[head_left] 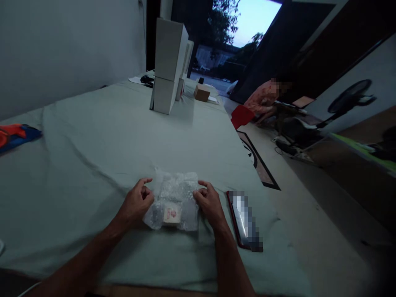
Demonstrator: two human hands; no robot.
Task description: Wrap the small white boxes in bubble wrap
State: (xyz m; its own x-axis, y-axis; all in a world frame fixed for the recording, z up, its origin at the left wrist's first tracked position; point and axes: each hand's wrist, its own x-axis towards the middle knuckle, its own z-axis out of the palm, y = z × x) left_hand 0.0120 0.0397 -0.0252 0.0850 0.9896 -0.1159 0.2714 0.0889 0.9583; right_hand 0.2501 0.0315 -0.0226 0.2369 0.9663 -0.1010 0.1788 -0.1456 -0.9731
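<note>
A sheet of clear bubble wrap (pixel 177 187) lies spread on the cloth-covered table between my hands. On its near part sits a small pale box (pixel 172 214) with a red print on top. My left hand (pixel 138 201) is at the wrap's left edge, thumb and curled fingers closed on it, index finger stretched forward. At the right edge my right hand (pixel 210 202) mirrors this, its thumb over the wrap and its index finger raised. The fingertips under the wrap are partly hidden. A phone (pixel 243 220) in a red case lies right of my right hand.
Tall white boxes (pixel 168 66) stand farther back on the table (pixel 123 136), near a small brown box (pixel 201 93). An orange and blue item (pixel 18 136) is at the left edge. Beyond the right side are a red chair (pixel 241 116), a seated person (pixel 262 99) and a fan (pixel 349 97).
</note>
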